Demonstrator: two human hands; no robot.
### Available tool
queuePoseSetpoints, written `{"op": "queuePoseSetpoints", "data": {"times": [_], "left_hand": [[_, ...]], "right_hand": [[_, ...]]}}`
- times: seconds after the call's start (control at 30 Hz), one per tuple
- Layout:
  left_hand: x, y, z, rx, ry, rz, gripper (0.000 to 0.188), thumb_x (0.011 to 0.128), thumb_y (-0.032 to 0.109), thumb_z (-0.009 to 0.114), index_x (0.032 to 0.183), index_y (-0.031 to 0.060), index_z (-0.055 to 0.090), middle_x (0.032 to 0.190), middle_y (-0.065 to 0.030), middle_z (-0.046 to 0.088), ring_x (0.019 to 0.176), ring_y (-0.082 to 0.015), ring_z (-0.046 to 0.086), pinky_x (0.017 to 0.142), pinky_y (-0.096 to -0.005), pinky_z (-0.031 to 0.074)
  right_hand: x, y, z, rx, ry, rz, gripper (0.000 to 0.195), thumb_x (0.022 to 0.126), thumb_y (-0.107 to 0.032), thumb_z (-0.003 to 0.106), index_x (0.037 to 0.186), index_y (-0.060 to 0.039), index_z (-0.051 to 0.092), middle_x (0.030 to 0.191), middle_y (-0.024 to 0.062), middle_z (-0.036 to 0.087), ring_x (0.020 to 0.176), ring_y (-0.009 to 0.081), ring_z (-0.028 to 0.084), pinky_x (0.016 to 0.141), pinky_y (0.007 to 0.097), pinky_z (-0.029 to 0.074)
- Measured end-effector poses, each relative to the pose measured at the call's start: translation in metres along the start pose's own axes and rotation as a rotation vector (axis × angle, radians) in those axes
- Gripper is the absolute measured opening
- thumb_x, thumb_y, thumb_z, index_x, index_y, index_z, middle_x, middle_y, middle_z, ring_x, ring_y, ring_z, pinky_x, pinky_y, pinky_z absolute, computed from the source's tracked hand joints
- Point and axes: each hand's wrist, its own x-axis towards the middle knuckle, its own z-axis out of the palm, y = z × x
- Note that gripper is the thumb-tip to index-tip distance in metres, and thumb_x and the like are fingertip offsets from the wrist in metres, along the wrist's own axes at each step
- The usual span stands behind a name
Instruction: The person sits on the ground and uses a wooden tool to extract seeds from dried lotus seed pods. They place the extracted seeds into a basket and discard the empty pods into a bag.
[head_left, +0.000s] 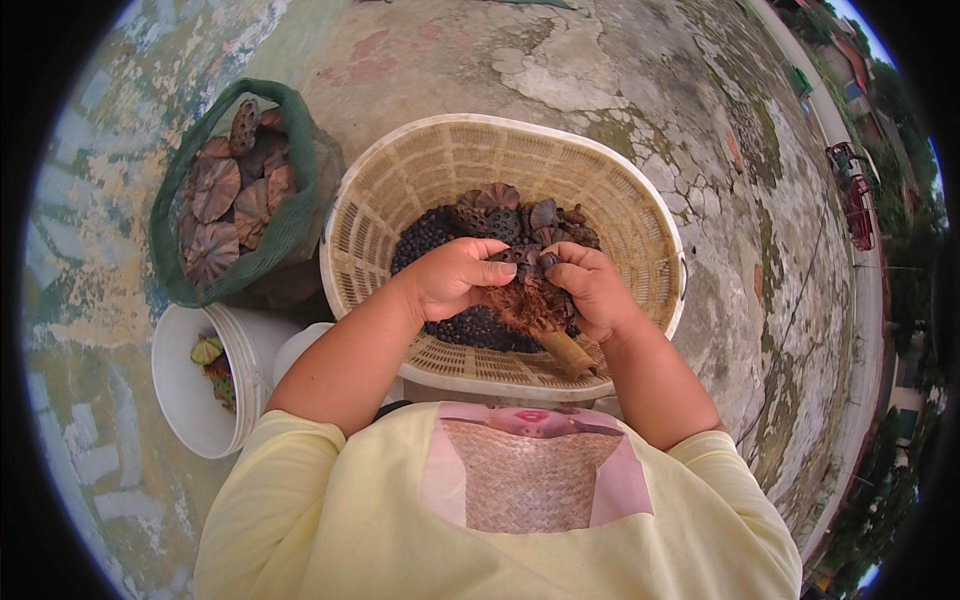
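Between my two hands is a dried brown lotus seed pod (517, 296), torn, with reddish fibres hanging out. My left hand (459, 276) grips its left side, thumb on top. My right hand (589, 285) pinches its right edge with thumb and forefinger. Both hands are over a beige plastic basket (375, 180). Loose dark lotus seeds (480, 330) cover part of the basket's bottom. Several dark pods (502, 217) lie on the seeds at the far side. Below the held pod a short tan tube (566, 352), perhaps bamboo, leans on the near wall; its upper end is hidden.
A green mesh sack (289, 217) full of dried lotus pods stands at the left. Nearer me, a white bucket (180, 390) tilts on its side with a few greenish pods (214, 367) inside. Cracked concrete (585, 67) surrounds the basket. Far right stands a red vehicle (859, 202).
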Motion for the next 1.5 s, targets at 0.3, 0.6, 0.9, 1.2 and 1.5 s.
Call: {"op": "queuePoseSetpoints", "data": {"times": [0.3, 0.6, 0.9, 1.2, 1.5], "left_hand": [[0.004, 0.000, 0.001, 0.021, -0.030, -0.011, 0.037, 0.084, 0.015, 0.066, 0.115, -0.0024, 0.053, 0.106, -0.0091, 0.062, 0.094, -0.0187, 0.062, 0.085, -0.0343, 0.050], [0.004, 0.002, 0.010, 0.131, 0.047, 0.007, 0.034, 0.084, 0.011, 0.064, 0.114, -0.0010, 0.054, 0.103, -0.0073, 0.062, 0.090, -0.0154, 0.062, 0.081, -0.0302, 0.052], [0.002, 0.002, 0.007, 0.167, 0.093, 0.004, 0.033, 0.085, 0.009, 0.062, 0.114, -0.0021, 0.053, 0.099, -0.0065, 0.062, 0.085, -0.0137, 0.062, 0.078, -0.0290, 0.052], [0.001, 0.003, 0.006, 0.142, 0.095, 0.020, 0.034, 0.085, 0.010, 0.062, 0.115, -0.0022, 0.053, 0.102, -0.0074, 0.062, 0.089, -0.0149, 0.061, 0.082, -0.0297, 0.050], [0.004, 0.002, 0.008, 0.154, 0.101, 0.055, 0.031, 0.086, 0.011, 0.063, 0.112, -0.0022, 0.054, 0.099, -0.0075, 0.063, 0.086, -0.0147, 0.062, 0.077, -0.0293, 0.052]], "right_hand": [[-0.003, 0.002, -0.007, -0.576, 0.112, -0.473, 0.026, 0.076, -0.001, 0.065, 0.102, -0.0036, 0.061, 0.085, 0.0032, 0.060, 0.081, 0.0141, 0.058, 0.068, 0.0276, 0.048], [-0.005, -0.003, -0.009, -1.242, 0.226, -1.064, 0.029, 0.065, -0.003, 0.072, 0.093, -0.0078, 0.066, 0.085, 0.0085, 0.059, 0.078, 0.0277, 0.057, 0.069, 0.0358, 0.049], [-0.001, -0.005, -0.006, -1.332, 0.212, -1.130, 0.028, 0.064, -0.002, 0.071, 0.090, -0.0095, 0.065, 0.085, 0.0064, 0.059, 0.078, 0.0265, 0.057, 0.070, 0.0360, 0.048], [0.000, -0.006, -0.005, -1.380, 0.176, -1.204, 0.027, 0.065, -0.001, 0.069, 0.090, -0.0106, 0.065, 0.086, 0.0068, 0.059, 0.078, 0.0258, 0.057, 0.071, 0.0360, 0.048], [-0.001, -0.008, -0.004, -1.165, 0.278, -1.242, 0.023, 0.069, 0.003, 0.067, 0.087, -0.0058, 0.057, 0.085, 0.0094, 0.059, 0.077, 0.0275, 0.057, 0.068, 0.0373, 0.047]]}}
